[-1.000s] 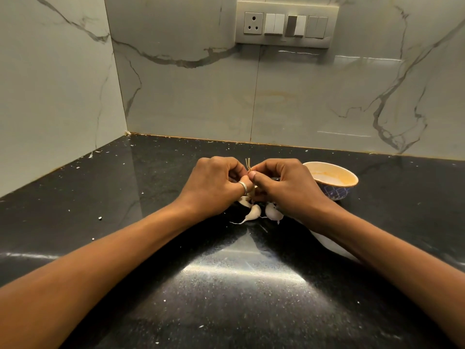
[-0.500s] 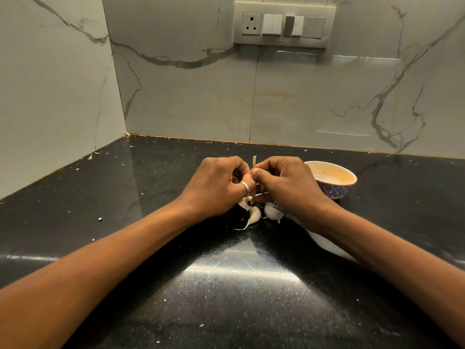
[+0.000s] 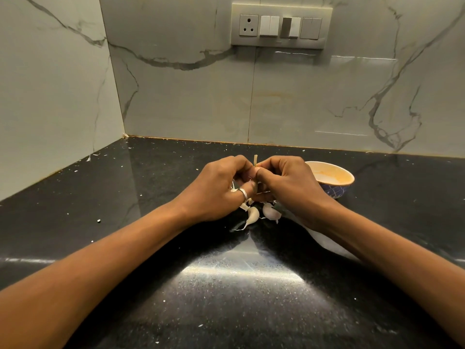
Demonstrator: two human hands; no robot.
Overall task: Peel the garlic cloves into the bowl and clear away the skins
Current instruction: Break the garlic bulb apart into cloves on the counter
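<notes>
Your hands have barely shifted: left hand (image 3: 216,190) and right hand (image 3: 289,187) still meet, fingers (image 3: 261,173) pinching the garlic (image 3: 255,161) above loose cloves (image 3: 253,214) on the tabletop (image 3: 151,248), bowl (image 3: 332,175) just beside.

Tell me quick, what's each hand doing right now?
Left hand: closed, pinching the garlic, its stalk sticking up.
Right hand: closed, pinching the same garlic.

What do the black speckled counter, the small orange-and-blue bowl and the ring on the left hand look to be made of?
Black speckled counter: polished stone, probably granite; it mirrors the light and shows fine flecks.
Small orange-and-blue bowl: glazed ceramic, probably, by its smooth sheen.
Silver ring on the left hand: shiny metal; which metal is unclear.
</notes>
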